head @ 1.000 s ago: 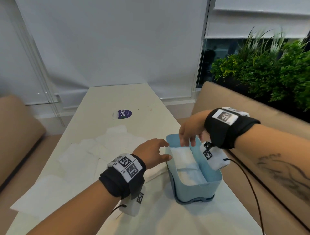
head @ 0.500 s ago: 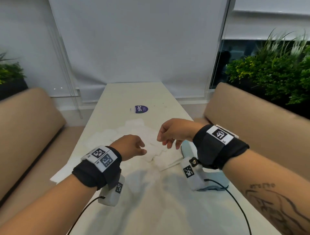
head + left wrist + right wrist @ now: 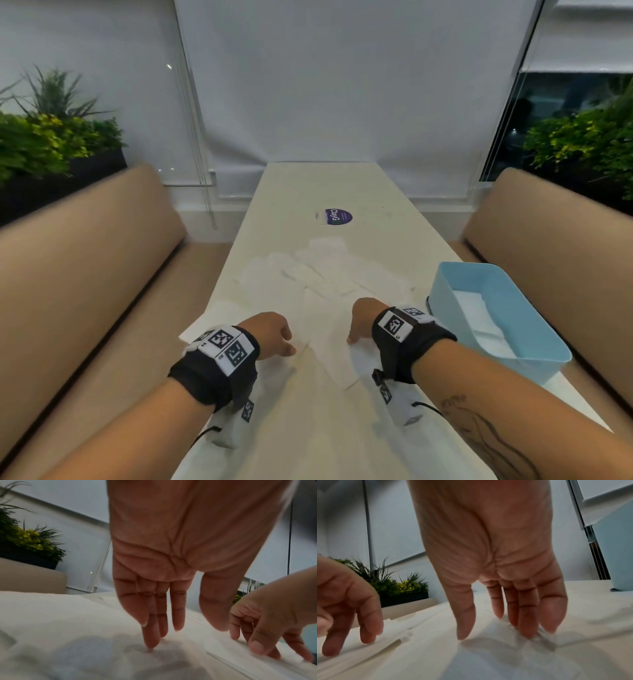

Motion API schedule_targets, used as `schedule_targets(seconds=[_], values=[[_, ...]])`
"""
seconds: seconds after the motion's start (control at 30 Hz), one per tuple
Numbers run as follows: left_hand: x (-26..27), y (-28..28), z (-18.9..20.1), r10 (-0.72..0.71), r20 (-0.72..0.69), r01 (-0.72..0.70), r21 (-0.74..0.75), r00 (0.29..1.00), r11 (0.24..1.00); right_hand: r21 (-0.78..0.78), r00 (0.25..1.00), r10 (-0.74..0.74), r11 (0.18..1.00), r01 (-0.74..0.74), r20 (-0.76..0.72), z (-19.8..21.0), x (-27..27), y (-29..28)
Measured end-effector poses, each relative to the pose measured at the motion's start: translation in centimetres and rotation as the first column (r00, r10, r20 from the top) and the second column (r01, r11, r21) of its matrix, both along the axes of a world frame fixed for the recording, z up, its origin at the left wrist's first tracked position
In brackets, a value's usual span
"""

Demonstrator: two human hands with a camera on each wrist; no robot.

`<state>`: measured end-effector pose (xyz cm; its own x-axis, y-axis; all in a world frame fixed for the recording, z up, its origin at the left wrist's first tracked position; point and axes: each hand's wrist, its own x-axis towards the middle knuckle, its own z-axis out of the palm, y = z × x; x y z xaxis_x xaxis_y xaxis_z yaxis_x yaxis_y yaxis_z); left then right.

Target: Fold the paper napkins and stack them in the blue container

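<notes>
Left hand [image 3: 270, 334] and right hand [image 3: 363, 317], fingers straight and gripping nothing, press one paper napkin [image 3: 325, 337] at lower centre, a few folded napkins [image 3: 476, 315] already lying in the blue container [image 3: 440, 291] at right and several loose napkins [image 3: 329, 270] unfolded mid-tabletop [image 3: 318, 185].

Soft, cool light falls from above, rather dim. My left hand [image 3: 270, 334] and right hand [image 3: 363, 318] throw loose grey shadows towards the near edge of the table [image 3: 308, 192]. The white napkins [image 3: 329, 270] nearly wash out against the pale top. Both wrist views are grainy and smeared, my palms close and soft, shadow pooling under my fingertips [image 3: 150, 641]. The wide lens bows the benches [image 3: 85, 257] and the blind [image 3: 342, 85]. The window [image 3: 565, 113] at the right is dark, with faint reflections.
</notes>
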<state>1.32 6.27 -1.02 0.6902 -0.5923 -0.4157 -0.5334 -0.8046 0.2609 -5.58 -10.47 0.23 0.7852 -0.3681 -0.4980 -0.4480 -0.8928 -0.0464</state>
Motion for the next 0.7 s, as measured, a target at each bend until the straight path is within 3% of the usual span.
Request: schedule_targets(seconds=[0.23, 0.47, 0.6, 0.7], values=[[0.2, -0.6, -0.7, -0.017, 0.014, 0.018, -0.031, 1.000, 0.999, 0.045, 0.987, -0.158, 0.986, 0.159, -0.025, -0.7, 0.1, -0.5], [-0.3, -1.8, -0.9, -0.053, 0.049, 0.053, -0.005, 0.997, 0.999, 0.325, 0.937, -0.339, 0.898, 0.295, 0.088, -0.1, -1.8, -1.8], [-0.6, -2.4, -1.2, -0.056, 0.055, 0.056, 0.006, 0.997, 0.998, 0.345, 0.934, -0.357, 0.880, 0.327, 0.024, -0.7, -1.7, -1.6], [-0.6, -2.5, -1.3, -0.058, 0.067, 0.058, 0.008, 0.996, 0.998, 0.280, 0.947, -0.320, 0.913, 0.297, 0.039, -0.8, -2.0, -1.2]])
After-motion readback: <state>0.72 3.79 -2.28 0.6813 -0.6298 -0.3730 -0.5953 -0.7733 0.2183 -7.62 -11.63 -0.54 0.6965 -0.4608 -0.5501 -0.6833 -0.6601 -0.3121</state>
